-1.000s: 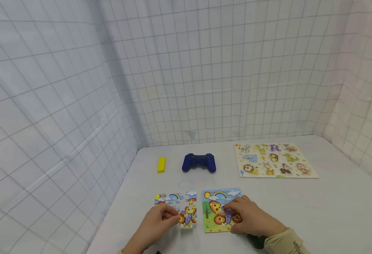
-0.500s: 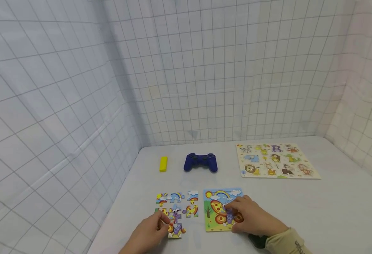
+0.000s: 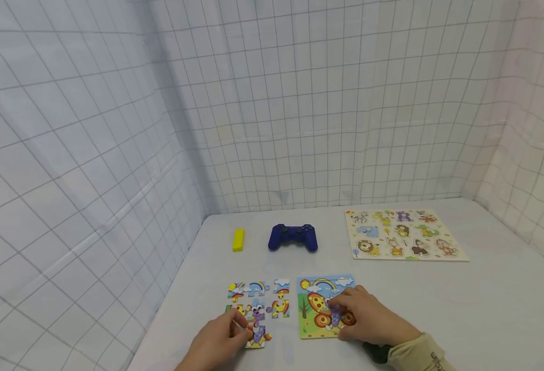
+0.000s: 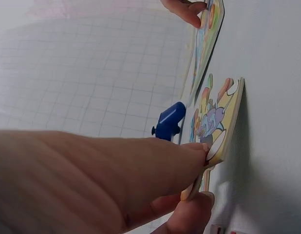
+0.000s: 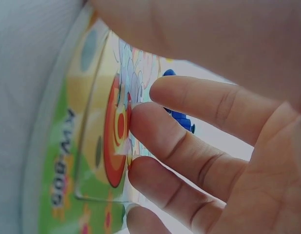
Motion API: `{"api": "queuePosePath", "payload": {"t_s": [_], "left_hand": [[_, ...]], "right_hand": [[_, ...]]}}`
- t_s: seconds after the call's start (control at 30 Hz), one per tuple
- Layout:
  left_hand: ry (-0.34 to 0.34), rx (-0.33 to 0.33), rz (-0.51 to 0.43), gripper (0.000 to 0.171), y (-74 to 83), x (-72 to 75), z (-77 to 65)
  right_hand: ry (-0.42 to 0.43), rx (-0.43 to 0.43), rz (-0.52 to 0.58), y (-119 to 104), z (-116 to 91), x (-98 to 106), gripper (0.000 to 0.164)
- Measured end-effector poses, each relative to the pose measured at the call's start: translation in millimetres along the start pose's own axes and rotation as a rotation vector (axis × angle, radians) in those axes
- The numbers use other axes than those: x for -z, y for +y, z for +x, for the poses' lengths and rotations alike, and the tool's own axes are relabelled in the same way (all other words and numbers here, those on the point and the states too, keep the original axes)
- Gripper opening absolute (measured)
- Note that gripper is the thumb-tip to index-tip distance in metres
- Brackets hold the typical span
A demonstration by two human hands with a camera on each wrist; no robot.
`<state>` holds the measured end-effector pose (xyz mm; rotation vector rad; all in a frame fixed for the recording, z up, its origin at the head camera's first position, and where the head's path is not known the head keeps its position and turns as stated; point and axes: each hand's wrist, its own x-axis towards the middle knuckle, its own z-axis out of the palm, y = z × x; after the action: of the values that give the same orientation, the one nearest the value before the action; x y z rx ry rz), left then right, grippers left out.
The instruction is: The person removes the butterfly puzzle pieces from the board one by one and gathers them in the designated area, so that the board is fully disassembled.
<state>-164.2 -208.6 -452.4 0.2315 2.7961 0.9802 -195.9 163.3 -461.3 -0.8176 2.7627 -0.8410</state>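
Note:
My left hand pinches a jigsaw piece at its left edge, low over the table. In the left wrist view the thumb lies over a corner of that piece and a fingertip shows below it. A purple body and white feet are printed on the piece. Other jigsaw pieces with a rainbow and butterfly picture lie just beyond it. My right hand rests on the right side of a square butterfly puzzle board, its fingertips touching the printed surface.
A dark blue game controller lies behind the puzzle, with a yellow block to its left. An animal puzzle board lies at the back right. White gridded curtains enclose the table at the back and both sides.
My left hand has moved left and toward me with the pinched jigsaw piece, uncovering more of the other pieces. Over the last half second it barely moves. My right hand stays on the board.

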Motion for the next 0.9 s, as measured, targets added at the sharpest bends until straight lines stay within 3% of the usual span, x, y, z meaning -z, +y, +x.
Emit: {"api": "queuePosePath", "payload": {"t_s": [0.33, 0.57, 0.9], "left_hand": [[0.004, -0.008, 0.060, 0.020, -3.5, -2.4, -1.6], [0.030, 0.035, 0.138, 0.023, 0.7, -7.5, -1.7], [0.053, 0.082, 0.356, 0.026, 13.3, -15.2, -1.7]], "right_hand": [[-0.003, -0.003, -0.003, 2, 1, -1, 0.058], [-0.002, 0.000, -0.001, 1, 1, 0, 0.058], [0.005, 0.011, -0.002, -2, 0, 0, 0.057]]}}
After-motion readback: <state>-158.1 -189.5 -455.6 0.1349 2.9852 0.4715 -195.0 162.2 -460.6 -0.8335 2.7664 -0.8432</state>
